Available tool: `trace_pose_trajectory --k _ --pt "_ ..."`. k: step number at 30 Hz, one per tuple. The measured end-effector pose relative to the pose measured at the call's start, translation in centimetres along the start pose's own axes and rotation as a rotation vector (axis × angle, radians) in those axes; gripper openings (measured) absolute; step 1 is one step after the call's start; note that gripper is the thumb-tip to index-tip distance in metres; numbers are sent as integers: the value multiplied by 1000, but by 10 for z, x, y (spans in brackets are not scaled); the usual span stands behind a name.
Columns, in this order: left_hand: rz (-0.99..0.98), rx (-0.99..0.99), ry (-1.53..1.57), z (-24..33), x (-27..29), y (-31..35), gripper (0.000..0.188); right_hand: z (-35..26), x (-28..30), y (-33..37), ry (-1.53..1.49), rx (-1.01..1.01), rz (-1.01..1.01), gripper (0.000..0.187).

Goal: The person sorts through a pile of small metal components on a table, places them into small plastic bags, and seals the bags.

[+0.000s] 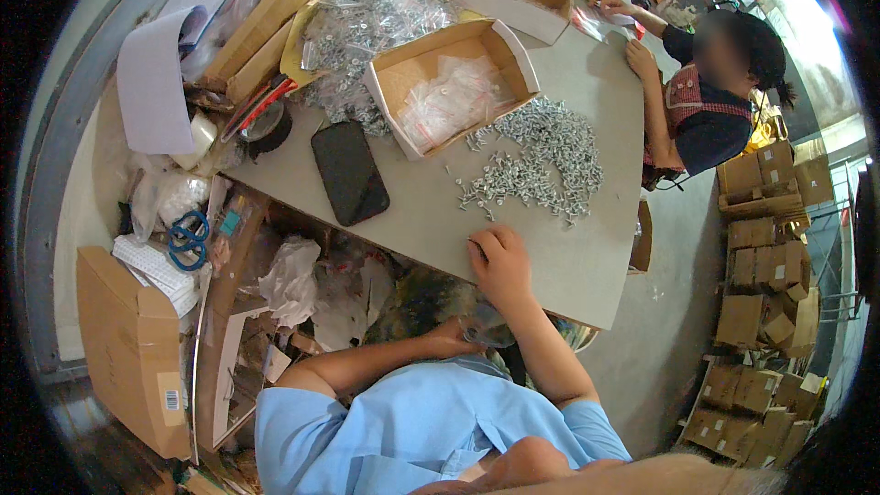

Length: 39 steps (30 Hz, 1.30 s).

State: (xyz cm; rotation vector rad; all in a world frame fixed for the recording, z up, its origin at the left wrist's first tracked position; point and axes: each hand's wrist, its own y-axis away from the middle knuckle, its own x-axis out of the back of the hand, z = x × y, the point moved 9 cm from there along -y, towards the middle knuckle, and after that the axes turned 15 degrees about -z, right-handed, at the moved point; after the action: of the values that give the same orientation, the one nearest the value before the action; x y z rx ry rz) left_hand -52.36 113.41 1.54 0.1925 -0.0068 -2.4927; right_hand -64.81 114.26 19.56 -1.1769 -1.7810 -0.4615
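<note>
Loosely curled right hand (500, 266) at desk (600, 266) near edge, screw pile (541, 163) just beyond, left hand (451, 339) below, both grips unclear.

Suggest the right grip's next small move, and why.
Probably slide the right grip forward to the loose screws: it rests at the near edge of the table, just short of the pile, with nothing visibly held.

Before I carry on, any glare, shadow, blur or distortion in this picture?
Head view: glare whitens the upper right; fisheye curves the grey frame at far left. Same head view: the left hand is dimmer, below the table; a blur masks the co-worker's face; the screws look fairly sharp.
</note>
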Motion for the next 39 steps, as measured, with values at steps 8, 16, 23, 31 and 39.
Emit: trace_pose_trajectory --k 8,16,23,31,39 --pt "60 33 -73 -3 3 -4 38 13 16 45 6 -84 -12 10" --pt "-66 60 -125 -14 9 -14 64 25 16 63 -412 -124 -307 10" --pt "-23 209 -77 -13 21 -20 69 39 20 69 -474 -90 -200 8" --pt "-159 454 -501 23 49 34 30 5 13 70 -253 82 -309 15" --pt "-143 246 -58 155 46 39 60 -70 29 64 -310 483 -345 19"
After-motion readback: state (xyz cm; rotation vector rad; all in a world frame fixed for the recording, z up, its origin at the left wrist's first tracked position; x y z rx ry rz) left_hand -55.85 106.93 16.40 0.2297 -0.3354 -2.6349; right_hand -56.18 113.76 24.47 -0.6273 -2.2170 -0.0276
